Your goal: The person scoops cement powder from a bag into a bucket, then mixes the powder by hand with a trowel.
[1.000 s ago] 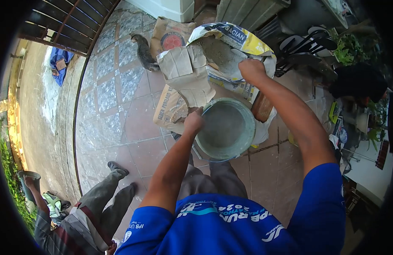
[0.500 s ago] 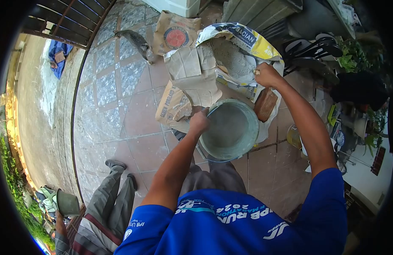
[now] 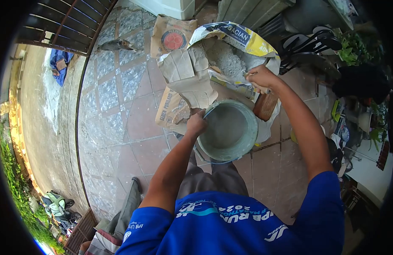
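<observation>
My left hand (image 3: 197,122) is closed on the left rim of a round, pale green bucket (image 3: 252,138), which stands in front of me with grey powdery or wet-looking material inside. My right hand (image 3: 262,78) is closed around a tool with a pale wooden handle (image 3: 260,89); its working end is hidden at the sack's near edge. An open yellow, white and blue sack (image 3: 264,46) lies beyond the bucket, with grey powder (image 3: 232,61) in it. Below my right hand, a reddish-brown wooden block (image 3: 265,106) leans beside the bucket.
Brown paper cement bags (image 3: 173,36) lie left of the sack. A cat (image 3: 120,45) is on the tiled floor farther left. Another person's leg (image 3: 129,208) shows at lower left. Dark-handled items (image 3: 319,40) and plants (image 3: 353,53) stand at right. A metal gate (image 3: 64,25) borders the upper left.
My right hand has shifted slightly left and down, showing more of the handle. The cat has turned and moved left. The other person has moved toward the bottom edge; their dark bucket is out of view.
</observation>
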{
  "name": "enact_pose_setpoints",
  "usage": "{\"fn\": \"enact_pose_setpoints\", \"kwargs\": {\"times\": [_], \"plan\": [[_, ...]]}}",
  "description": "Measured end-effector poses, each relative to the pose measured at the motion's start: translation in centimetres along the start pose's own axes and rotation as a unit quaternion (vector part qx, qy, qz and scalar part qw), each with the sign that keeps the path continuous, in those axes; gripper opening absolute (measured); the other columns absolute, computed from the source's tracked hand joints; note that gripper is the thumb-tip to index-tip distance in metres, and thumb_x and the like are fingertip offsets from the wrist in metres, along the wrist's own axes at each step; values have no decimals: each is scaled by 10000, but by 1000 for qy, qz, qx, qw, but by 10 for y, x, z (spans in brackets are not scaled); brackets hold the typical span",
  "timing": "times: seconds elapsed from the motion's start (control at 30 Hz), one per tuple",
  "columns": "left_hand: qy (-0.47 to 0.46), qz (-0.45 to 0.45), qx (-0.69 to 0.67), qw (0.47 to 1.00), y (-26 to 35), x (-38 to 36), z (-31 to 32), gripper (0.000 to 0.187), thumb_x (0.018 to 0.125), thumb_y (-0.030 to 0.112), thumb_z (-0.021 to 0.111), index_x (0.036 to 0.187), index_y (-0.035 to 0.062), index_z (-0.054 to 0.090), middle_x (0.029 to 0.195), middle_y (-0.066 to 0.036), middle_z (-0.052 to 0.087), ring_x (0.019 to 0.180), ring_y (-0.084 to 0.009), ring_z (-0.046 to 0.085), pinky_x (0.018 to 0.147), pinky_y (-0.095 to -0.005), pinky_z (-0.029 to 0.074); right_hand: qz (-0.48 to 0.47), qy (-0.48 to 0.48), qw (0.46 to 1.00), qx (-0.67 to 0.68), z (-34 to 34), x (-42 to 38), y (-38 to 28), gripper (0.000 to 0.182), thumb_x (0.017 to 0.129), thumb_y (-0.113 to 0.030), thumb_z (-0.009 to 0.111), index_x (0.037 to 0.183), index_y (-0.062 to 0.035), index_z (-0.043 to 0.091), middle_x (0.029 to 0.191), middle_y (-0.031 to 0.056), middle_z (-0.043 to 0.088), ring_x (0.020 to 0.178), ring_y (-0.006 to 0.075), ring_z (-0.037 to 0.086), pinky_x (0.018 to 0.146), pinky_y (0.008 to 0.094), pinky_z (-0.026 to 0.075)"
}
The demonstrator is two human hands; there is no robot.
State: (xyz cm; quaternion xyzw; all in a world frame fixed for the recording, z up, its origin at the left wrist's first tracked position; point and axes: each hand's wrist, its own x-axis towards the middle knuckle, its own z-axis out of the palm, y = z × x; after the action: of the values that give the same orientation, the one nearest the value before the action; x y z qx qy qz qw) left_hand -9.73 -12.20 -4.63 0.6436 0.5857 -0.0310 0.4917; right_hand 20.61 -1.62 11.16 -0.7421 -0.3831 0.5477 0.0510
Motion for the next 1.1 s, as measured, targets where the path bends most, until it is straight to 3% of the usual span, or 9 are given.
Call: {"fn": "enact_pose_setpoints", "kwargs": {"times": [0.03,0.27,0.43,0.53,0.63,0.8,1.1], "plan": [[20,14,0,1000,-1,3,1,450,867,211,571,1316,203,599,1115,-182,690,1035,-381,660,909,-484,508,1,-11,1000,11,2,3,-1,245,902,-157,638,1038,46,651,660,78,581,444,152,553,378,323,438],[35,33,-7,999,-6,-3,3,406,882,209,534,1279,175,610,1125,-194,677,1048,-398,642,905,-493,498,-39,-38,983,174,-19,-14,31,301,914,-199,661,1141,-2,646,725,61,614,460,115,558,374,279,442],[46,31,12,998,-2,-2,2,386,876,197,538,1253,166,613,1140,-193,671,1057,-398,638,898,-489,503,-92,19,980,176,-10,-29,40,397,906,-207,672,1234,12,622,746,52,621,482,96,560,396,261,446],[-15,8,21,1000,0,1,-5,442,867,191,546,1297,107,601,1183,-236,651,1106,-419,617,954,-475,484,-122,40,972,198,-4,-45,44,442,902,-193,679,1278,27,601,750,51,624,489,93,558,412,251,447],[56,74,7,996,-13,5,5,368,872,173,523,1226,155,624,1126,-212,667,1050,-405,635,881,-495,501,-139,67,970,186,-6,-74,37,475,902,-177,683,1309,42,577,753,49,624,497,89,557,420,247,445],[43,61,-7,997,-11,0,3,385,866,173,522,1235,150,630,1114,-215,673,1065,-407,633,892,-485,498,-156,91,960,214,10,-133,50,530,905,-185,691,1357,41,533,774,53,627,507,86,553,413,250,431],[23,29,3,999,1,-3,-4,474,882,217,582,1340,91,585,1226,-239,641,1160,-393,609,985,-441,472,-38,28,971,236,97,-218,159,535,912,-146,676,1391,25,508,815,63,643,526,84,544,441,253,426]]}}
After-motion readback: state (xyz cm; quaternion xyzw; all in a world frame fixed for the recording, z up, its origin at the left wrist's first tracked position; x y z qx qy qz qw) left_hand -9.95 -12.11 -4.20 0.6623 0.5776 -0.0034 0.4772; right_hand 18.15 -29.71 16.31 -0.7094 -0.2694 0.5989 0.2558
